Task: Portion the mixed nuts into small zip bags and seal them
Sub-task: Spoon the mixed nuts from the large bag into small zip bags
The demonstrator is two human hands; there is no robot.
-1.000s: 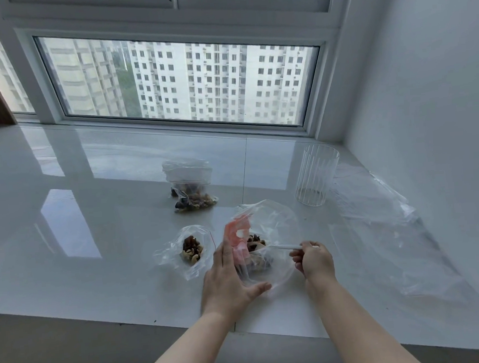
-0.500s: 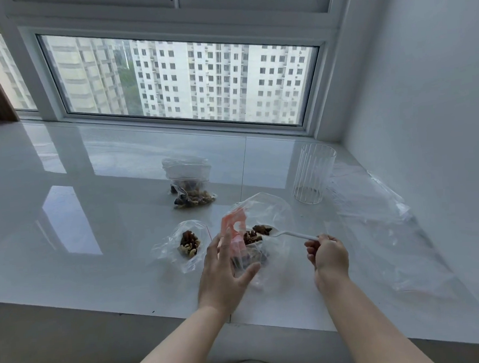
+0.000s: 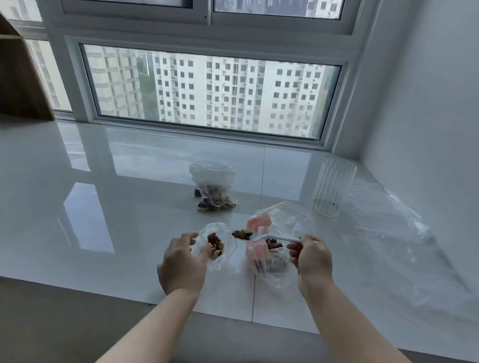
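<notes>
My left hand [image 3: 181, 262] holds a small clear zip bag [image 3: 217, 246] open by its mouth; some mixed nuts lie inside it. My right hand [image 3: 311, 257] grips the handle of a white plastic spoon [image 3: 267, 237], whose bowl carries a heap of nuts just to the right of the small bag's opening. Under the spoon lies the large clear supply bag [image 3: 276, 235] with pink patches and more nuts in it. Farther back on the white sill [image 3: 64, 210] rests a filled small zip bag [image 3: 213, 187] with a red seal line.
A ribbed clear glass [image 3: 332, 187] stands at the back right. Crumpled clear plastic sheeting [image 3: 401, 243] spreads along the right by the wall. The window frame closes off the far side, and the sill's front edge runs just below my wrists.
My left hand left the supply bag and took hold of the small zip bag. My right hand lifted a spoonful of nuts out of the supply bag and carried it left toward the small bag.
</notes>
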